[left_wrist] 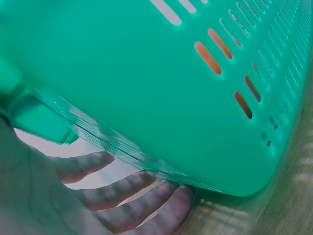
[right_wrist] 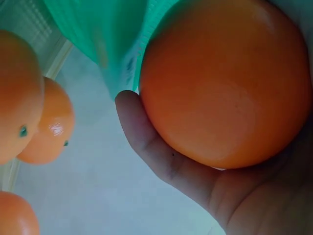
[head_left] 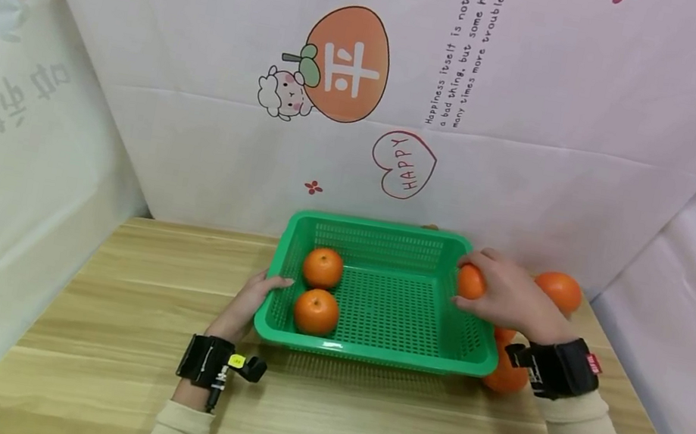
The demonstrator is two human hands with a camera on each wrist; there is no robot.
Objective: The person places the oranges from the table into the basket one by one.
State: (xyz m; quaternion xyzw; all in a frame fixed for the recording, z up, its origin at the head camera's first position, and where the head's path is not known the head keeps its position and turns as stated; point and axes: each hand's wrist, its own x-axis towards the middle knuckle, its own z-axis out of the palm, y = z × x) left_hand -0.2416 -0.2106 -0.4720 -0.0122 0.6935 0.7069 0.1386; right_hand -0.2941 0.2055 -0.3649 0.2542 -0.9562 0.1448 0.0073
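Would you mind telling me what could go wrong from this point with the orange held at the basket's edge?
The right hand holds an orange right over the green basket's right rim; released there, it might drop outside. The left hand only rests against the left wall, so the basket could slide. Loose oranges beside the right wrist might get knocked and roll.

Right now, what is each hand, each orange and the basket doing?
Left hand: open, fingers resting against the basket's left side.
Right hand: holding an orange over the basket's right rim.
Green basket: upright on the table, two oranges inside.
Oranges on the table: lying right of the basket.
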